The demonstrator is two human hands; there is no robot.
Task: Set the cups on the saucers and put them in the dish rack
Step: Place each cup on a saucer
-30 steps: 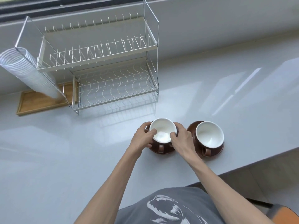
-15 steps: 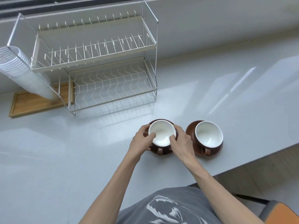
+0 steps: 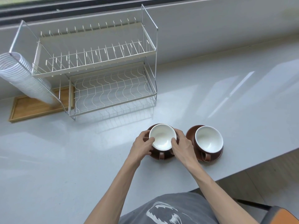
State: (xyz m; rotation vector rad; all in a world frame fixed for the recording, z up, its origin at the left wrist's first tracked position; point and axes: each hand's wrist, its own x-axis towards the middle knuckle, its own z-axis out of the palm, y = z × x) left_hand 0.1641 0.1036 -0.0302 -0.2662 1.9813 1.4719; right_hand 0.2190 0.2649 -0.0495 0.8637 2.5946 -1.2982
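Two brown cups with white insides stand on brown saucers near the counter's front edge. The left cup [image 3: 162,137] sits on its saucer [image 3: 163,156], handle toward me. My left hand [image 3: 142,145] grips this set from the left and my right hand [image 3: 182,145] from the right, thumbs at the cup's rim. The right cup [image 3: 208,139] rests untouched on its saucer [image 3: 190,135]. The two-tier wire dish rack [image 3: 100,75] stands behind and to the left, both tiers bare.
A stack of white disposable cups [image 3: 22,76] leans at the rack's left end over a wooden tray [image 3: 32,107]. The grey counter [image 3: 64,159] ends at its front edge on the right, with floor and a chair [image 3: 281,214] below.
Both hands keep their hold on the left cup and saucer; the thumbs have shifted slightly along the rim. The camera view has drifted a little.
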